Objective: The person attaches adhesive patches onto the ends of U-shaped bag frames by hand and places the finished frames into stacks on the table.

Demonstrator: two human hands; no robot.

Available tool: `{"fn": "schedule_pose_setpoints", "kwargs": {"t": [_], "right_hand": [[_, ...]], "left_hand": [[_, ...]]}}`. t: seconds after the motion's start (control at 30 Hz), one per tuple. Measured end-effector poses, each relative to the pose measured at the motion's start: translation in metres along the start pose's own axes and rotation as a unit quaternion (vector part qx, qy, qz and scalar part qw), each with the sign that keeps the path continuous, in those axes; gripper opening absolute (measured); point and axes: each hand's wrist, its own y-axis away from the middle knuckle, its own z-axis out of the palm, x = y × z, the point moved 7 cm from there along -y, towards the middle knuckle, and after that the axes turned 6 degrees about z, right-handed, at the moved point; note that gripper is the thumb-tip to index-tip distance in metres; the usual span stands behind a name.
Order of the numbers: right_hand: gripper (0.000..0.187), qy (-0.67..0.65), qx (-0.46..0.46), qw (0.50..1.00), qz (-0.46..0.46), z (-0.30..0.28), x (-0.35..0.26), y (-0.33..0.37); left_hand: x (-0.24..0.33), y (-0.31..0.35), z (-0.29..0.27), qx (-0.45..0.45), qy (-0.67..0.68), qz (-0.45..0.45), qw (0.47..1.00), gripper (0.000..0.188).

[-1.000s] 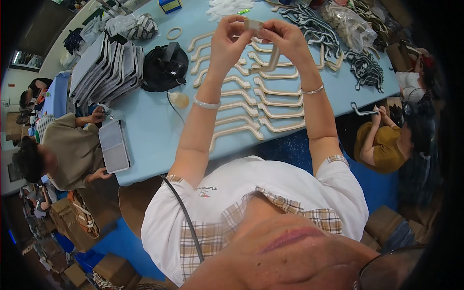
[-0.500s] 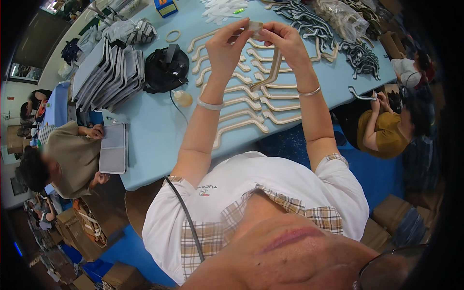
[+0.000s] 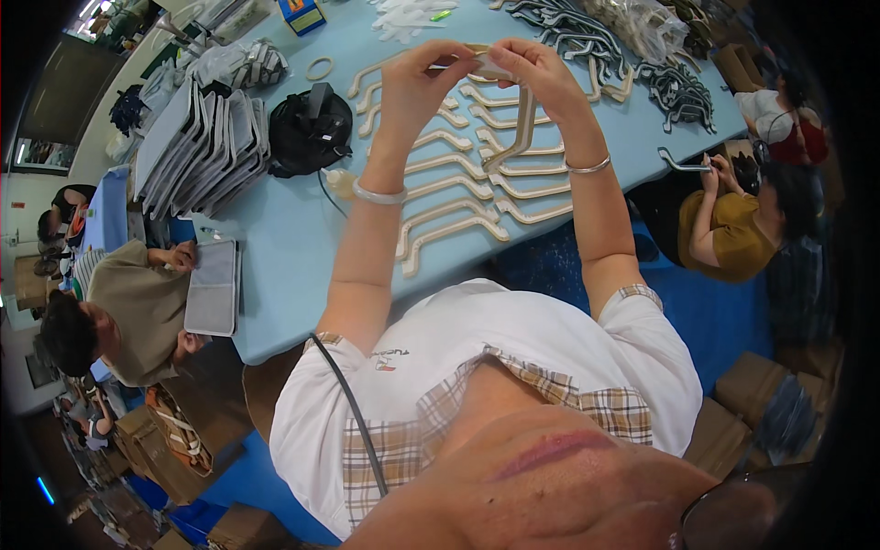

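Observation:
Both my hands are raised over the blue table, fingertips meeting above rows of bent beige handle strips (image 3: 449,191). My right hand (image 3: 543,81) grips one such handle strip (image 3: 525,128), whose bent length hangs down below the fingers. My left hand (image 3: 417,84) is closed in a pinch at the upper end of this strip. A small pale piece (image 3: 492,70) shows between the fingertips; whether it is part of the strip or a separate tab, I cannot tell. Several strips lie in two columns under and between my forearms.
Dark grey bent handles (image 3: 676,94) are heaped at the right. Left of my arms are a black bag (image 3: 310,137), a beige ring (image 3: 320,68) and stacked grey panels (image 3: 197,151). White pieces (image 3: 403,18) lie at the back. Co-workers sit at both sides.
The pale piece between my fingertips has tilted and is more covered by the fingers. My left hand has shifted slightly left and turned. The right hand still holds the hanging strip.

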Motion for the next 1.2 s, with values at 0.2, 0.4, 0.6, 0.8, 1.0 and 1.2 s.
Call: {"fn": "schedule_pose_setpoints", "kwargs": {"t": [0.2,0.4,0.6,0.8,1.0,1.2], "right_hand": [[0.024,0.037,0.008,0.999,-0.020,-0.002,0.001,0.005],[0.019,0.089,0.077,0.992,-0.047,-0.010,-0.009,0.013],[0.019,0.123,0.113,0.983,-0.073,-0.014,-0.017,0.020],[0.018,0.050,0.055,0.993,-0.087,-0.019,-0.007,0.019],[0.019,0.062,0.069,0.993,-0.077,-0.008,-0.025,0.028],[0.021,0.055,0.053,0.997,-0.031,-0.004,-0.026,0.034]], "left_hand": [[0.014,-0.001,0.009,-0.035,-0.056,0.056,0.996,0.011],[-0.014,0.000,0.018,0.042,0.127,-0.021,0.991,0.017],[-0.022,-0.005,0.036,-0.035,0.112,-0.067,0.991,0.014],[-0.013,-0.003,0.044,-0.099,0.129,-0.102,0.981,0.011],[-0.029,0.003,0.041,-0.073,0.284,-0.178,0.939,0.012],[-0.032,0.006,0.034,-0.090,0.265,-0.162,0.946,0.013]]}}
